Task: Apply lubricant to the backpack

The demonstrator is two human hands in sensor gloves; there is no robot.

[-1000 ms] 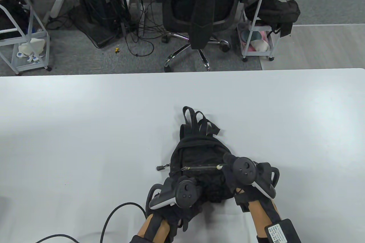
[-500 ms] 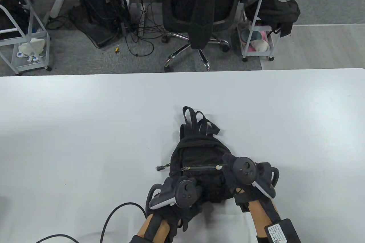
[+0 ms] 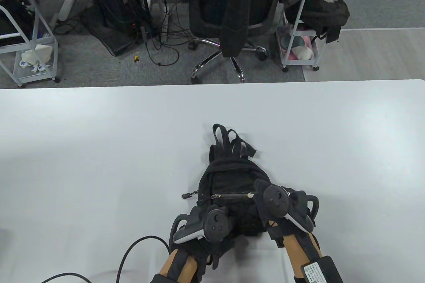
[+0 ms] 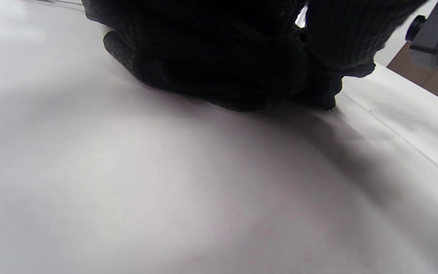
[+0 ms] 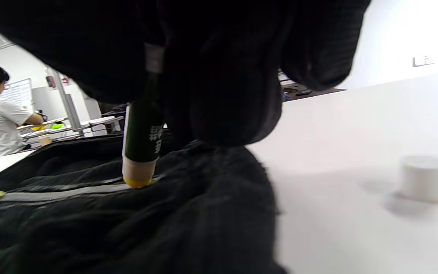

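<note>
A small black backpack (image 3: 229,173) lies on the white table (image 3: 99,150), straps pointing away from me. Its front zipper (image 3: 232,195) runs left to right. My right hand (image 3: 257,193) grips a dark green lubricant stick (image 5: 142,125) with a white collar. The stick's yellow tip presses on the grey zipper (image 5: 63,193), toward its right end. My left hand (image 3: 212,221) holds the backpack's near left edge. In the left wrist view its gloved fingers (image 4: 219,57) are curled on the black fabric against the table.
A white cap (image 5: 422,177) stands on the table to the right of the backpack. A zipper pull (image 3: 187,195) sticks out at the backpack's left. A black cable (image 3: 132,249) loops near my left forearm. An office chair (image 3: 232,14) stands beyond the far edge.
My right hand has slid a little to the left along the zipper with the stick's tip on it. The left hand and the backpack have stayed put.
</note>
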